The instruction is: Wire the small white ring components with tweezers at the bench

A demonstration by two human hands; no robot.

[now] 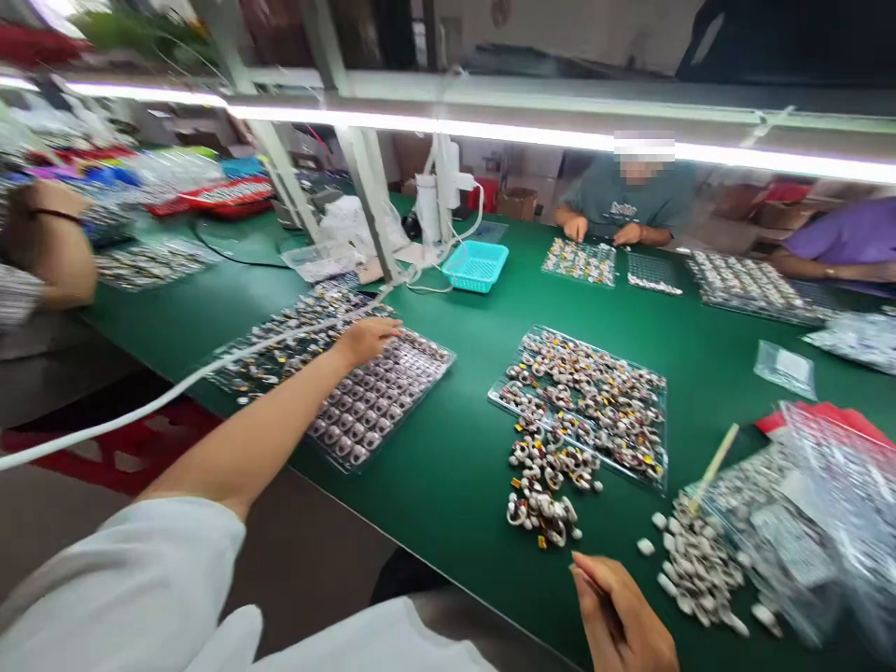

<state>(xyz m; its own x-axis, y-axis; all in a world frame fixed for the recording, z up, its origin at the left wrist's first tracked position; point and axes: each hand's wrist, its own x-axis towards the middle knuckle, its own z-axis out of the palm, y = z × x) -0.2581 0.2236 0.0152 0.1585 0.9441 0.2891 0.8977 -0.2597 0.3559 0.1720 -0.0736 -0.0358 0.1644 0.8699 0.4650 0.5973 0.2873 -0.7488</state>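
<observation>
Tray [416,390] touched by outstretched left hand [365,340], fingers loosely extended.

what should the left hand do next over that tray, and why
Probably ease the left hand down onto the compartment tray beneath it: it reaches over the tray's far rows, and whether it holds a piece I cannot tell. The right hand is near the loose parts on the green table.

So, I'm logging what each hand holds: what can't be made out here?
Head view only.
Right hand: cut off by the bottom edge, fingers curled inward, so any held part is hidden.
Left hand: its own back hides whether the fingers touch the tray.
Plastic bags at right: blurred, contents unclear.
</observation>
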